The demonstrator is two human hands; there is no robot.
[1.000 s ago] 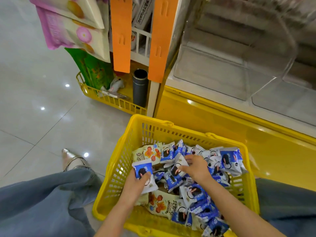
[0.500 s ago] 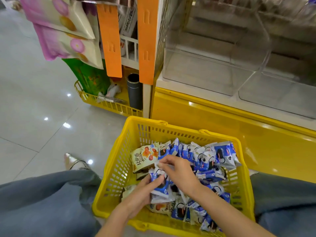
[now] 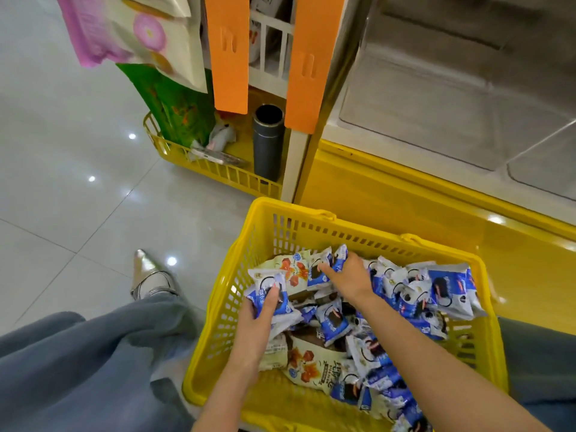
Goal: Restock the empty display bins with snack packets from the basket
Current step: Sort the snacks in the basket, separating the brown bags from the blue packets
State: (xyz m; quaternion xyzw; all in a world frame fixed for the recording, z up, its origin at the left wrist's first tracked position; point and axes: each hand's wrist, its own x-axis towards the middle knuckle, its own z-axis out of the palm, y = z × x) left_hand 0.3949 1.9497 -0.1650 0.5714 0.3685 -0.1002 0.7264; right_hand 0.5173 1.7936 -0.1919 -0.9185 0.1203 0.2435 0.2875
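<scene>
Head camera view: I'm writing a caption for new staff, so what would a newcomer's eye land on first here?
The bright yellow basket at bottom centre, heaped with blue-and-white snack packets, grabs attention first; the left hand grips some while the right hand rests among them. At upper right, the clear display bins stand empty above a glossy yellow base.

Your basket (image 3: 218, 322) is yellow with slotted walls, and its packets (image 3: 448, 291) are mostly blue and white with a dark round biscuit printed on them; a few packs (image 3: 307, 366) are cream with orange print. Your jeans (image 3: 78, 369) are grey-blue, your shoe (image 3: 149, 275) silver, the strips (image 3: 229, 51) orange, the flask (image 3: 268, 145) dark grey, the floor (image 3: 62, 198) pale grey.
</scene>
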